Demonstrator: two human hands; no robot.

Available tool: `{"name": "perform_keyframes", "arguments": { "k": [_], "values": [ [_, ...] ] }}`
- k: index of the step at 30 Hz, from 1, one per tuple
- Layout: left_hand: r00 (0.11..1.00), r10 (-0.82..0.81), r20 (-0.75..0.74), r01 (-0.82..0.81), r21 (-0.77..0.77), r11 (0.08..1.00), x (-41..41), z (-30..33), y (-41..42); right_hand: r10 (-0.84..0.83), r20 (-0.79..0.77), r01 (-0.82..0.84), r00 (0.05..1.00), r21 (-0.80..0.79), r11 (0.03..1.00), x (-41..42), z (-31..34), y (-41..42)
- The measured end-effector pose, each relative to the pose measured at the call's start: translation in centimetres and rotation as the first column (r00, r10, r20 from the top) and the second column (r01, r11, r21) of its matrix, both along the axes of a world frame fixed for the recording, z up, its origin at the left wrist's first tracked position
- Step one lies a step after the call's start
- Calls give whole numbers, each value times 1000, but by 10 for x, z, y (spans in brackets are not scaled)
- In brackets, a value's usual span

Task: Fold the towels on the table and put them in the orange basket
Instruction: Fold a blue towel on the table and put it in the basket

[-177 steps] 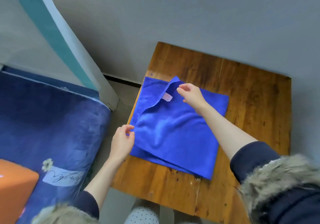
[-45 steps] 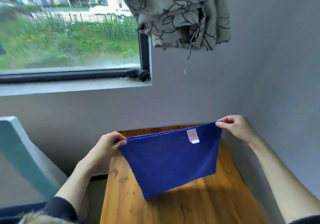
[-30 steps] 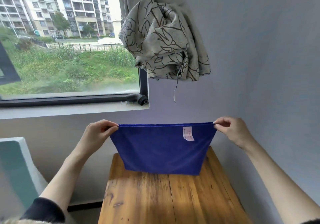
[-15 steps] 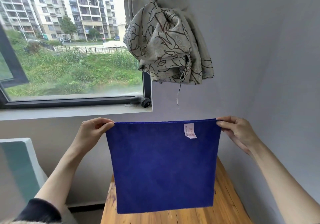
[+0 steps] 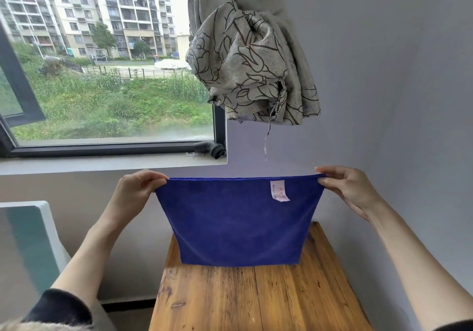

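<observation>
My fingers [image 5: 323, 180] pinch the towel [image 5: 238, 223] by its top corners, left hand [image 5: 137, 190] and right hand [image 5: 352, 190] level, top edge stretched sideways, cloth hanging straight down to the table [image 5: 256, 300].

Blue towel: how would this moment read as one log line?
blue towel | held up over wooden table | left hand pinches left top corner | right hand pinches right | not folded
</observation>
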State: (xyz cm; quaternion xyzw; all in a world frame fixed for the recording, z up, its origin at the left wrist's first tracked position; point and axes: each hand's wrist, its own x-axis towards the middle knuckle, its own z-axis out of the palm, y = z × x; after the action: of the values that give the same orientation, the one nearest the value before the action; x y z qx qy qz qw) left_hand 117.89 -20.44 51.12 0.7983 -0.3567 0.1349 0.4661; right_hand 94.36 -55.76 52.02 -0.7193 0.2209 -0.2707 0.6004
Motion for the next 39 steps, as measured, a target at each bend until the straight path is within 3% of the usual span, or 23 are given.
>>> {"name": "perform_keyframes", "arguments": {
  "k": [3, 6, 9, 13, 16, 19, 22, 27, 31, 34, 39],
  "values": [
    [999, 14, 30, -15, 9, 1000, 0, -2, 0, -45, -143, 8, 989, -251, 968, 5, 3, 4],
    [1000, 4, -11, -4, 21, 1000, 0, -9, 2, -48, -254, -49, 966, -361, 931, 8, 3, 6],
    [999, -8, -48, 13, 114, 993, 3, -19, 4, -28, -319, -96, 947, -366, 926, 8, 4, 6],
    [991, -24, -129, 75, 401, 913, 10, -51, -5, -2, -462, -141, 887, -276, 951, 15, -15, 3],
    [971, 44, -236, 73, 463, 883, 11, -79, -15, -43, -556, -115, 830, -245, 963, 27, -43, 1],
    [961, 104, -254, 16, 430, 903, 12, -91, -31, -192, -547, 11, 815, -317, 948, 43, -63, -4],
    [967, 131, -218, -52, 334, 941, 16, -84, -50, -319, -442, 160, 839, -359, 920, 59, -68, -13],
    [985, 125, -119, -105, 157, 982, 16, -71, -59, -354, -234, 265, 905, -341, 902, 61, -68, -20],
    [968, 99, -230, -84, 73, 994, -5, -93, -49, -341, -171, 286, 924, -284, 915, 44, -89, -11],
    [951, 91, -295, -54, 130, 990, -28, -127, -32, -316, -217, 256, 924, -265, 930, 20, -121, 3],
    [889, 114, -444, 56, 352, 934, -78, -202, 1, -254, -463, 150, 849, -249, 957, -36, -199, 28]
  ]
}}
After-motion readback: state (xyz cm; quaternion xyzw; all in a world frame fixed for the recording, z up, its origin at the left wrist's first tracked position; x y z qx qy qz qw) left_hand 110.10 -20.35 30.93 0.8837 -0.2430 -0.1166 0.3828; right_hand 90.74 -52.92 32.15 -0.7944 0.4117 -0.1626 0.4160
